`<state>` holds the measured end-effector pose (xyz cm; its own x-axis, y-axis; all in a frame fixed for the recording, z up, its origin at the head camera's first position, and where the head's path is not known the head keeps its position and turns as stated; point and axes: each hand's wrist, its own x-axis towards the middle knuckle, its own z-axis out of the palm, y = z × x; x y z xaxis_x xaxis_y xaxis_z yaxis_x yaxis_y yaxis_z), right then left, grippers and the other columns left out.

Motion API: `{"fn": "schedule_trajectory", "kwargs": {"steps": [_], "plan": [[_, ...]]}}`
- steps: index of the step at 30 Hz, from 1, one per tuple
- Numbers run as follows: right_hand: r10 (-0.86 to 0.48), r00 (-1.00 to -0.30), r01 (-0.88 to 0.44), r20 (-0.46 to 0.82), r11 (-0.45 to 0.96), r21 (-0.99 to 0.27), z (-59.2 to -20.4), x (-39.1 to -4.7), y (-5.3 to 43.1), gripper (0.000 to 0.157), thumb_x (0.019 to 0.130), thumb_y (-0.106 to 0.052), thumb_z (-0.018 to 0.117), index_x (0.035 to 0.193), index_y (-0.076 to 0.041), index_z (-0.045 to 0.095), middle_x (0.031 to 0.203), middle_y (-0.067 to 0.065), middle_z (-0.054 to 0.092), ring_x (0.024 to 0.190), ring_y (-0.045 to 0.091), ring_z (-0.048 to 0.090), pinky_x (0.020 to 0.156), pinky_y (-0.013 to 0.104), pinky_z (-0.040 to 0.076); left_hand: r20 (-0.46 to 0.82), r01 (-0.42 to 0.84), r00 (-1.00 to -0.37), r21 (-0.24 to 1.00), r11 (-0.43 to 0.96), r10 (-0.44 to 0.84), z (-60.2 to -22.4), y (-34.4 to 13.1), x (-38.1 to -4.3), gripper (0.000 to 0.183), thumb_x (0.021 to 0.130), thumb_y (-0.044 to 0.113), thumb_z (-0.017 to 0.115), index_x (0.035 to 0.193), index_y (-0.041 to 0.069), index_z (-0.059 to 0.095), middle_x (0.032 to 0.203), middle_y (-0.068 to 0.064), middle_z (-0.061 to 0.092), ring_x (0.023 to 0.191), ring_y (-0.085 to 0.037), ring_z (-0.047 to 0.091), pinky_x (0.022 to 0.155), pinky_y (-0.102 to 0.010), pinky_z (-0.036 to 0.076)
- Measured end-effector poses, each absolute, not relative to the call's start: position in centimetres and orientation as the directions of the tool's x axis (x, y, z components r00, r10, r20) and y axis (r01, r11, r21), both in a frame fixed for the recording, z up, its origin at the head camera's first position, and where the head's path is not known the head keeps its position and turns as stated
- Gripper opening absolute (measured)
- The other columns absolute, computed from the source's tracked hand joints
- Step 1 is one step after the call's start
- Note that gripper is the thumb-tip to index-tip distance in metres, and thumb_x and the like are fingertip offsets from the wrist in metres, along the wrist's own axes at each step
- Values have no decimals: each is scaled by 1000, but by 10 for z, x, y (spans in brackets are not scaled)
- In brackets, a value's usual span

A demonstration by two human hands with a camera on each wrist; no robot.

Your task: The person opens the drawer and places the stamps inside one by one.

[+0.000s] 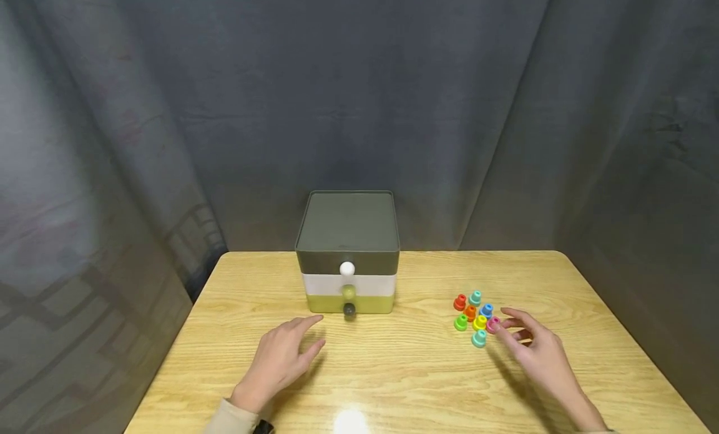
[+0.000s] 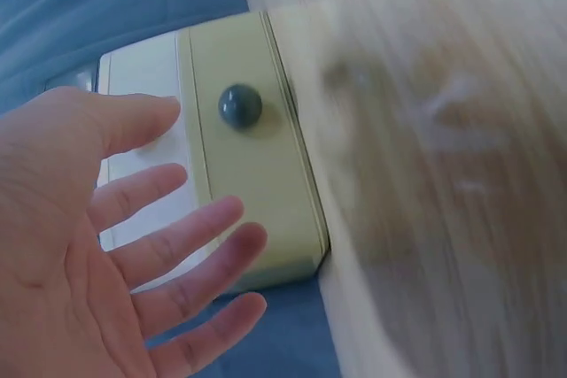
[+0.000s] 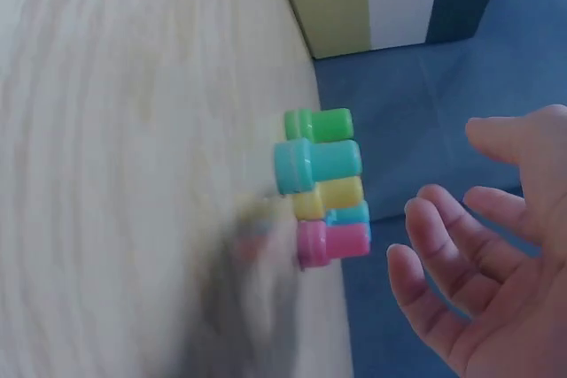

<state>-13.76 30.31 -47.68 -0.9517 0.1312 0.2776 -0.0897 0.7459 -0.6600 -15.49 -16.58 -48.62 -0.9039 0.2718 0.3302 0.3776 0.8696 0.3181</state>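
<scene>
A small chest with three stacked drawers point(image 1: 348, 221) stands at the back of the table, dark grey above, white in the middle, olive at the bottom. My left hand point(image 1: 281, 356) hovers in front of its lower left, fingers spread and holding nothing. The dark round knob point(image 2: 240, 106) of the olive drawer shows past my thumb in the left wrist view. Several coloured stampers point(image 1: 470, 312) stand clustered at the right. Right beside the pink stamper point(image 3: 333, 243) is my right hand point(image 1: 533, 350), its fingers loosely bent and apart, with nothing between them.
The wooden table point(image 1: 393, 371) reaches back to a dark grey curtain point(image 1: 359, 109) that hangs behind and along both sides. A white knob point(image 1: 347, 269) and an olive knob point(image 1: 348, 291) stick out from the chest's front.
</scene>
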Motion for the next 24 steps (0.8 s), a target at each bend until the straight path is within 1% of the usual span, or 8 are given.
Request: {"fn": "schedule_trajectory", "kwargs": {"steps": [3,9,11,14,17,20,24], "plan": [[136,-962,-63,238,734,-676,-481,-141,300,46,100,-32,78,135,-4,68,109,11,80,79,-5,62,66,20,54,289,381,-914,369,848,285,-489,-158,-160,43,97,34,79,136,18,71,127,-6,78,108,-28,77,84,-47,64],[115,-955,-102,274,739,-666,-489,-143,298,32,98,-23,80,122,-4,75,102,8,80,79,-6,61,67,18,53,231,386,-921,427,818,315,-492,-145,-172,48,99,34,77,143,18,66,124,-4,79,98,-22,77,77,-42,63],[109,-955,-108,277,739,-665,-491,-143,298,28,97,-21,81,119,-5,76,100,7,80,78,-6,60,65,19,52,220,395,-918,438,808,330,-492,-141,-177,49,99,34,76,144,17,64,123,-5,79,96,-23,76,76,-43,62],[102,-959,-107,264,734,-670,-495,-143,298,26,97,-21,81,118,-6,77,99,5,79,77,-4,60,64,19,52,205,402,-916,444,801,345,-493,-135,-185,52,100,34,75,146,17,61,124,-7,79,96,-25,77,76,-45,62],[100,-967,-90,232,721,-687,-498,-143,297,30,96,-22,82,121,-5,76,99,5,79,75,-2,60,63,21,52,194,399,-917,452,798,349,-496,-131,-191,52,100,34,74,147,16,61,125,-8,79,97,-27,78,77,-48,62],[108,-977,-54,184,707,-705,-500,-143,295,36,96,-24,82,125,-4,74,100,7,79,74,1,61,60,22,52,183,397,-918,458,796,352,-500,-129,-198,51,101,34,73,147,15,61,122,-9,79,95,-27,77,78,-48,61],[109,-986,-14,127,703,-711,-501,-141,294,42,97,-28,81,129,-2,72,101,8,79,73,4,61,58,23,52,182,392,-920,481,784,348,-505,-126,-204,47,100,32,73,144,18,62,120,-9,80,95,-27,76,78,-48,61]]}}
